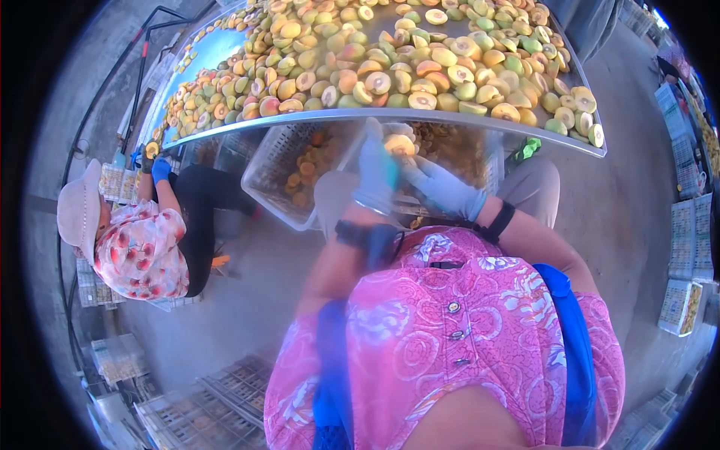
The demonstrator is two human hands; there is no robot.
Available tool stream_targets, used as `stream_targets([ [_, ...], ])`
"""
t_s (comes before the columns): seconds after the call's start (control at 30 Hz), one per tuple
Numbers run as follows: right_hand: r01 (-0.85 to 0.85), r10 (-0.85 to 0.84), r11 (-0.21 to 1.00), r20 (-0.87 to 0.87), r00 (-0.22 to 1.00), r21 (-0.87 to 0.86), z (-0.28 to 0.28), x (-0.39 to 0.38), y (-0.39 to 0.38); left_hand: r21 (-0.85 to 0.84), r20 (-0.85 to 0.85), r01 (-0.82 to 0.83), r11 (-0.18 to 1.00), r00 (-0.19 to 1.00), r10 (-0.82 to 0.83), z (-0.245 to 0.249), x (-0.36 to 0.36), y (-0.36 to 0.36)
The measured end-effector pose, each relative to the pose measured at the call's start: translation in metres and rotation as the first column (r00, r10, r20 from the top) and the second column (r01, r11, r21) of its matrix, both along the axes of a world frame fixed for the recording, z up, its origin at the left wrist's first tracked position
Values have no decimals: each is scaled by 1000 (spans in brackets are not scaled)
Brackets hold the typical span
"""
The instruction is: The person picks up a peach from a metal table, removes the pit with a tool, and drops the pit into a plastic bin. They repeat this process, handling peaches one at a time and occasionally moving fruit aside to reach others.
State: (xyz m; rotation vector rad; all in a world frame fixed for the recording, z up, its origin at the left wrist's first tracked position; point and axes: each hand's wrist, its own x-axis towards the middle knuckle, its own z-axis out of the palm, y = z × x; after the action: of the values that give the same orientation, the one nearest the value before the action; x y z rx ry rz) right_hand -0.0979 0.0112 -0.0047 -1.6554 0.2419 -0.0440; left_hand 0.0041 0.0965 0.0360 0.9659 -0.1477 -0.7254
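My left hand [376,172], in a light blue and teal glove, is raised just under the front edge of the metal sorting table [360,115], its fingers smeared by motion. Beside it my right hand [448,189], gloved in pale blue-grey, reaches in from the right. Its fingertips are closed at the lower edge of an orange-yellow apricot half [400,145], which sits between the two hands. Halved apricots [375,82], yellow, green and some reddish, lie heaped on the table, several with stones showing.
Below the table edge, a white plastic crate [262,176] holds more fruit, with another container behind my hands. On the left a co-worker [142,240] in a light hat and blue gloves sits holding fruit. Stacked crates [681,304] line the right side; others [206,412] lie at lower left.
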Motion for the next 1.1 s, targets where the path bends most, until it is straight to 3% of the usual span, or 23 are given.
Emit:
stream_targets([
  [0.07, 82, -72, 993, 116, 991, -85, -3, 1, 5, 21, 10, -8, 1000, 1000, 8, -6, 2, -1],
  [0.13, 80, -74, 995, 97, 992, -61, -2, -1, 5, 89, 321, -110, 990, 944, 76, -15, 2, -1],
  [0.17, 78, -75, 996, 76, 994, -38, 0, -2, 6, 91, 322, -108, 990, 944, 73, -15, 3, 0],
  [0.2, 80, -77, 996, 76, 994, -35, 3, -6, 4, 92, 217, -18, 996, 976, -2, -15, 5, 3],
  [0.23, 28, -26, 994, -25, 999, 101, 24, -12, 2, 84, 111, 71, 994, 991, -80, -11, 5, 4],
  [0.27, -11, 40, 971, -118, 992, 238, 36, -15, 1, 86, 111, 72, 994, 990, -81, -7, 4, 3],
  [0.3, -10, 39, 971, -117, 992, 240, 35, -15, 1, 63, 63, 94, 994, 993, -98, -3, 3, 2],
  [0.37, 4, 3, 998, -103, 995, 64, 32, -13, 1, 38, 20, 121, 992, 992, -122, -3, 2, -1],
  [0.43, 30, -27, 997, -35, 999, 70, 20, -10, 4, 135, 212, -13, 991, 977, -16, -11, 1, -5],
  [0.5, 52, -54, 995, 29, 998, 81, 9, -10, 1, 135, 205, 2, 991, 978, -30, -18, 2, -6],
  [0.6, 35, -15, 982, -109, 994, 184, 13, -13, -3, 117, 129, 52, 992, 989, -67, -6, -2, -7],
  [0.67, 49, -46, 996, -31, 998, 81, 17, -15, 0, 95, 58, 91, 991, 994, -97, -3, -5, -7],
  [0.73, 92, -91, 994, -25, 996, 62, 8, -14, 6, 186, 177, -11, 983, 984, -23, -18, -2, -11],
  [0.77, 136, -135, 990, -13, 991, 32, 3, -13, 5, 188, 480, -177, 966, 875, 67, -41, 6, -12],
  [0.8, -22, 29, 966, -22, 999, 257, 4, -15, 0, 118, 731, -323, 939, 669, 138, -67, 13, -18],
  [0.83, -83, 96, 895, -7, 995, 438, -1, -15, -4, -85, 100, 294, 952, 953, -285, -71, 34, 0],
  [0.87, -2, -33, 846, 56, 998, 534, -20, -15, 6, -692, -75, 453, 562, 729, -681, -142, 68, -20],
  [0.9, -91, 61, 865, 77, 995, 494, 8, -25, -2, -315, -20, 425, 849, 891, -453, -89, 39, -22],
  [0.93, -77, 63, 909, 46, 997, 410, 15, -29, -4, 87, 155, 184, 979, 968, -196, -41, 9, -7],
  [0.97, -53, 31, 937, 68, 997, 345, -23, -19, -3, -16, 61, 232, 972, 971, -231, -46, 15, -11],
  [1.0, 21, -27, 948, 16, 1000, 318, -9, -22, -6, 65, 129, 130, 989, 982, -138, -40, 8, -16],
  [1.03, 148, -157, 987, 176, 972, 68, -9, -22, -1, 223, 209, 72, 972, 971, -120, -13, -8, -17],
  [1.1, 178, -179, 984, 142, 974, 18, -5, -29, -2, 256, 384, -37, 966, 921, -66, -16, -15, -23],
])
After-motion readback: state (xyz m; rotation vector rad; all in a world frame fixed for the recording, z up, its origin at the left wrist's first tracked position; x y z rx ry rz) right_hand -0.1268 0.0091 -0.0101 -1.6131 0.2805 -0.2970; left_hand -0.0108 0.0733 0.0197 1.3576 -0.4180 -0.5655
